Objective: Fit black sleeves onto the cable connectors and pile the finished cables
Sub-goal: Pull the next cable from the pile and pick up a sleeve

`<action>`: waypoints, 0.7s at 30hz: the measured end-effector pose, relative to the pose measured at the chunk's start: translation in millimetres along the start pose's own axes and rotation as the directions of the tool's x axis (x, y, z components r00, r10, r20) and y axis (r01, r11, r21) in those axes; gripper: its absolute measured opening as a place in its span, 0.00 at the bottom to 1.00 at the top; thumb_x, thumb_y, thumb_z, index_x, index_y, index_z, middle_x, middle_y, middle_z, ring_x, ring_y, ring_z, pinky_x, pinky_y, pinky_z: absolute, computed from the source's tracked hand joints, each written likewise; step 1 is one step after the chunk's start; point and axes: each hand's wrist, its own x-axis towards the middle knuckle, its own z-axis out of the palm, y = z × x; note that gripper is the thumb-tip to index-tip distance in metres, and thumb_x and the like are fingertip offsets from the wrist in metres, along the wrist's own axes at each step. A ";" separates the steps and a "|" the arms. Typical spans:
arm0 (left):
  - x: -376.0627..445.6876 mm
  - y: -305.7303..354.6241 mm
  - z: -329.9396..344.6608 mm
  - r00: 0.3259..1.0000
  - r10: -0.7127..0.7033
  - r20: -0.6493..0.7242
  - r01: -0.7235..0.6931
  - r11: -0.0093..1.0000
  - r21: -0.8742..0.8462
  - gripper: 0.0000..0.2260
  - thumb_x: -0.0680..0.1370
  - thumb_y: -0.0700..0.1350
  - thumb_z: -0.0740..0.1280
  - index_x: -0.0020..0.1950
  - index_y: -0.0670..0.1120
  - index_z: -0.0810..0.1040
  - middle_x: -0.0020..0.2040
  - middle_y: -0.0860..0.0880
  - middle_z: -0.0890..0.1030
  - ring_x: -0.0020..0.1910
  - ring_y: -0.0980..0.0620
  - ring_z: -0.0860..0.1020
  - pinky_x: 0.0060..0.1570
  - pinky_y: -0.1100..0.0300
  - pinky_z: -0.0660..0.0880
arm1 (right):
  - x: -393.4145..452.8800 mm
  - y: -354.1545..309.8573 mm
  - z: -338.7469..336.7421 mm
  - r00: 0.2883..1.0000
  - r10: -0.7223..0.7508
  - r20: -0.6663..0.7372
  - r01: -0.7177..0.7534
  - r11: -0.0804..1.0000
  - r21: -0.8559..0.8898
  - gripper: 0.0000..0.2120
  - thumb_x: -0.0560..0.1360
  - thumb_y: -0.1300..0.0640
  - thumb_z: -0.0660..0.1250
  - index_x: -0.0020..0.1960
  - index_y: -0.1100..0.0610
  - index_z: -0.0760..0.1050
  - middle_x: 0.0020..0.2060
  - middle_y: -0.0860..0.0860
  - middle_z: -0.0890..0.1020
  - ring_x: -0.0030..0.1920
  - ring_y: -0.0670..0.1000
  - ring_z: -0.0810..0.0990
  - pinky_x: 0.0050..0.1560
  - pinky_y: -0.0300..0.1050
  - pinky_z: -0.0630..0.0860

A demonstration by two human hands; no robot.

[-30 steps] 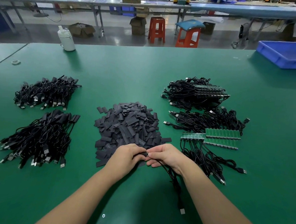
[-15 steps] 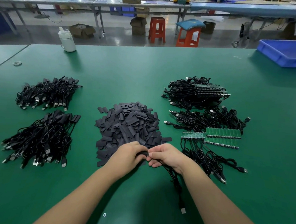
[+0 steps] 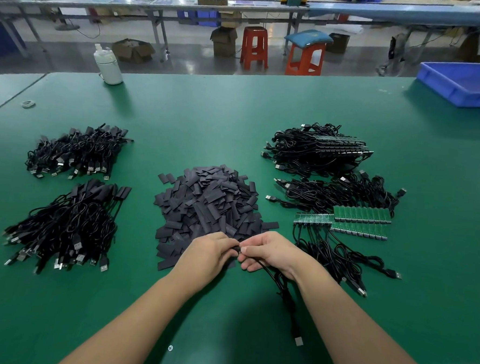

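Our left hand point(image 3: 207, 254) and right hand point(image 3: 271, 252) meet fingertip to fingertip just in front of the sleeve heap point(image 3: 209, 205), low over the green table point(image 3: 209, 118). Both have their fingers curled and pinching: between them we hold the near end of one black cable point(image 3: 285, 291). The left fingers close on a small dark piece at the cable's tip, which we take for a sleeve, though it is too hidden to be sure. The right thumb and forefinger nip the cable just behind that spot. From the right hand the cable runs down toward us, lying along the table beside the right forearm, and ends in a USB plug point(image 3: 298, 341) resting on the cloth.

The heap of loose black sleeves lies in the middle of the table, touching our left knuckles at its near edge. To our left sit two piles of cables: a far pile point(image 3: 77, 152) and a near pile point(image 3: 64, 224), plugs pointing toward us. To our right lie more cables: a far bundle point(image 3: 316, 150), a middle bundle point(image 3: 342, 192), and a near bunch point(image 3: 341, 258) whose ends join rows of green boards point(image 3: 360, 220).

At the table's far left stands a white bottle point(image 3: 108, 65), and at the far right a blue bin point(image 3: 464, 83). Beyond the table are two red stools point(image 3: 254, 47) on the floor.
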 end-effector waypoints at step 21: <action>16.8 2.8 4.1 0.971 -0.095 0.221 -0.010 0.901 0.434 0.10 0.80 0.52 0.62 0.60 0.54 0.76 0.54 0.52 0.76 0.50 0.47 0.79 0.42 0.55 0.74 | -3.1 5.2 2.1 0.997 -0.067 0.023 0.068 0.998 -0.018 0.09 0.80 0.65 0.65 0.58 0.57 0.80 0.49 0.54 0.87 0.47 0.51 0.87 0.44 0.41 0.82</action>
